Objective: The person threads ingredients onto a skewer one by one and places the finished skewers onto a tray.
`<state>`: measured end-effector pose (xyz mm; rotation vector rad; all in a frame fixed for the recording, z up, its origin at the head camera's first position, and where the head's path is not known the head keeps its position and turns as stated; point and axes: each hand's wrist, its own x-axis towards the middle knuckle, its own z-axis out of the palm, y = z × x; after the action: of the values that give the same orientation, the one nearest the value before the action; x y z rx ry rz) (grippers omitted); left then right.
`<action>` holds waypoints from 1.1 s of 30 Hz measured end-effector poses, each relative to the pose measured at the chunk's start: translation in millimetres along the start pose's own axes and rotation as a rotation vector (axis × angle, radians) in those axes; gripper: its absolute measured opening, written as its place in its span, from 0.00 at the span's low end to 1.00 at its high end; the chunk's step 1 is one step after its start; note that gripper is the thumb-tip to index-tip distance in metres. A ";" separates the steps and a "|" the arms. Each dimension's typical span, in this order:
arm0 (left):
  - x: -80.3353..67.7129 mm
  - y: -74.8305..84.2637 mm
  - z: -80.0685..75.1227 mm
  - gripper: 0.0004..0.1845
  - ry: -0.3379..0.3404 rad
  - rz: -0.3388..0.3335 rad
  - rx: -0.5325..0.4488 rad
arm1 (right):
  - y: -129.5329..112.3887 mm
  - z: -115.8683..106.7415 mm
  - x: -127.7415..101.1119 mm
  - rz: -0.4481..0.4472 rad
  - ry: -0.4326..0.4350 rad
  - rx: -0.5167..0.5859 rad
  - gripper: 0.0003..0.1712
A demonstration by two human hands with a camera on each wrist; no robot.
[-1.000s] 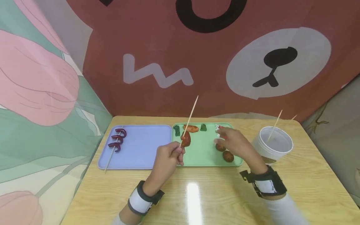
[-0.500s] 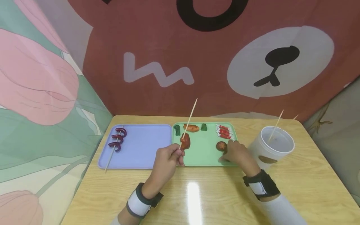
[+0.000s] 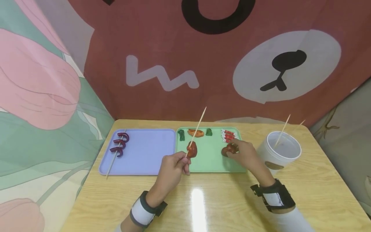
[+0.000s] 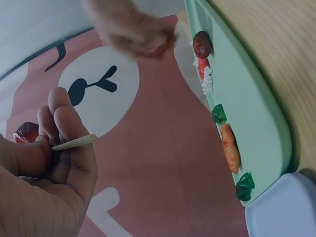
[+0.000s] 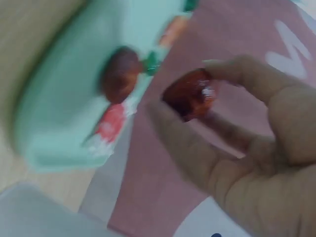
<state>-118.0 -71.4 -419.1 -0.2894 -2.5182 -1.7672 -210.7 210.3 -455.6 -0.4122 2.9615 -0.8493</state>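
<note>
My left hand [image 3: 173, 167] pinches a bamboo skewer [image 3: 200, 122] near its lower end, its point slanting up and away. A glossy reddish-brown mushroom cap [image 3: 192, 150] is threaded low on that skewer, just above the fingers. Over the right part of the green tray [image 3: 205, 161], my right hand [image 3: 246, 156] holds a second brown mushroom cap [image 5: 192, 94] between thumb and fingertips, raised off the tray in the right wrist view. Another mushroom cap [image 5: 121, 74] lies on the tray close by, partly overlapped by the held one in the head view.
Red-and-white crab sticks [image 3: 229, 135], green pieces [image 3: 209, 131] and an orange piece [image 3: 196, 132] lie along the green tray's back. A lilac tray [image 3: 150, 154] at left carries a skewer with purple-red octopus tentacles [image 3: 119, 143]. A white tub [image 3: 282, 156] with skewers stands at right.
My right hand moved from above the crab sticks to the nearer mushroom cap, took hold of it, and shifted it up and slightly left. My left hand has barely moved.
</note>
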 end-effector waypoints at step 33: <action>-15.4 -7.3 24.3 0.12 -0.127 0.030 0.043 | -99.9 -62.0 -8.3 -0.590 0.292 1.177 0.27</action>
<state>-102.6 -53.0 -436.6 -0.4489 -2.6186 -1.7332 -184.8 163.0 -350.8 -1.0813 1.9104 -2.5683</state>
